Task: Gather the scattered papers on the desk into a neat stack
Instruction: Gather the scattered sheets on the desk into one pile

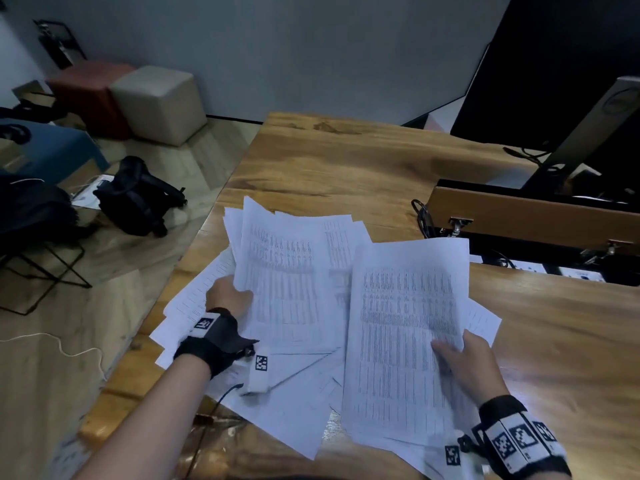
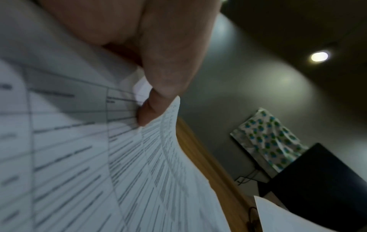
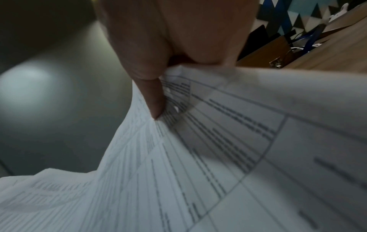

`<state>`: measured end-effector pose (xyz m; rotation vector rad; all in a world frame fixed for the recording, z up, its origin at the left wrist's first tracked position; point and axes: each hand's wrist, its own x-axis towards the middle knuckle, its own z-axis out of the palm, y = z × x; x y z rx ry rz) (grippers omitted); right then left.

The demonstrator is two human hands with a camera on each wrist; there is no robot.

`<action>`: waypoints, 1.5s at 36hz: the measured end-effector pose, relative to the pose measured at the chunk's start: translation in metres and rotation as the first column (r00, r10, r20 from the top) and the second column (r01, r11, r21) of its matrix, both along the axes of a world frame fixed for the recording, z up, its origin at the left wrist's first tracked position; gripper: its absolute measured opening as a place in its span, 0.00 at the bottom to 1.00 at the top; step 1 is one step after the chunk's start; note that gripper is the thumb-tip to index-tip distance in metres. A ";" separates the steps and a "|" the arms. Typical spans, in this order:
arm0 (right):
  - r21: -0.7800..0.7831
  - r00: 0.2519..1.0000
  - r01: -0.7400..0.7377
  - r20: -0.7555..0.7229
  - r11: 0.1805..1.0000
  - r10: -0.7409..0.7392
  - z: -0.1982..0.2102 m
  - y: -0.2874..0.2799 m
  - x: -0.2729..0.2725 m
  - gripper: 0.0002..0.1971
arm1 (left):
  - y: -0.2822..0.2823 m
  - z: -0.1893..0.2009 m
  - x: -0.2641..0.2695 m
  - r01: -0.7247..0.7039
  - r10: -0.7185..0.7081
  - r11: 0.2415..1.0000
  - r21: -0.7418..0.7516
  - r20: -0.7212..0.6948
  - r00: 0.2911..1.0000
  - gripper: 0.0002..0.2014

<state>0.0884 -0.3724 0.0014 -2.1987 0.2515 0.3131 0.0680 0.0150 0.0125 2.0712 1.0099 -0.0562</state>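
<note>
White sheaf (image 1: 287, 285) pinched by left hand (image 1: 228, 294) lies beside right hand (image 1: 467, 365)'s pinched sheet (image 1: 405, 327), toward the counter (image 1: 346, 161)'s left edge.

Dim room; wrist views blurred, ceiling lamp (image 2: 319, 56) glaring.

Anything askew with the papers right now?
Yes. The papers lie fanned at mixed angles, some overhanging the desk near edge. The left hand and right hand each grip a separate, unaligned batch.
</note>
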 end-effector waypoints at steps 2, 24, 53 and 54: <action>0.037 1.000 -0.024 0.010 0.999 0.024 0.007 0.000 0.002 0.07 | 0.008 0.014 -0.004 0.097 -0.098 0.993 0.069 0.000 0.995 0.11; 0.120 0.987 -0.095 0.139 0.988 0.078 0.058 0.020 0.014 0.05 | 0.002 0.140 -0.023 0.314 -0.441 0.660 0.682 0.014 0.897 0.14; 0.653 0.992 0.091 -0.128 0.752 -0.008 0.057 0.061 0.019 0.12 | -0.027 0.057 -0.034 0.321 -0.012 0.667 -0.673 0.421 0.907 0.27; 0.667 0.986 0.106 -0.168 0.738 0.010 0.052 0.063 0.019 0.13 | -0.030 0.047 -0.033 0.331 -0.035 0.626 -0.706 0.398 0.917 0.29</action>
